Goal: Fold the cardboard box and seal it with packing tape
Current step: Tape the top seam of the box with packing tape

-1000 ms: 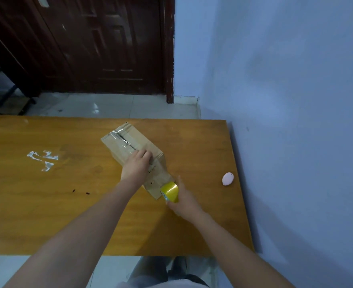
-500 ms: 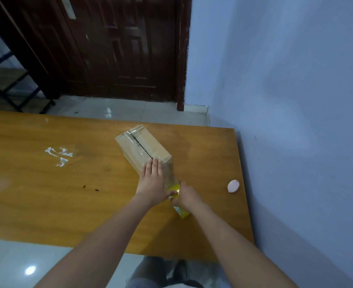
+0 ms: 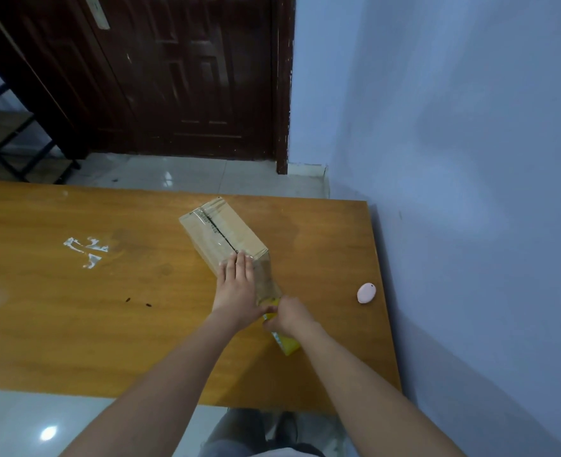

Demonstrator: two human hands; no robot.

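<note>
A closed brown cardboard box (image 3: 221,230) lies slantwise on the wooden table (image 3: 74,308), with clear tape along its top seam. My left hand (image 3: 236,288) presses flat on the box's near end, fingers straight. A strip of clear tape runs from the box's near face down to the yellow tape dispenser (image 3: 285,341). My right hand (image 3: 289,316) grips that dispenser just below the box, and the hand hides most of it.
A small pink oval object (image 3: 366,292) lies near the table's right edge, beside the blue wall. White tape scraps (image 3: 86,250) stick to the tabletop on the left. A dark wooden door (image 3: 180,77) stands beyond the table.
My right hand pulled the dispenser down and toward me, away from the box. My left hand flattened from curled fingers to straight ones on the box's near end.
</note>
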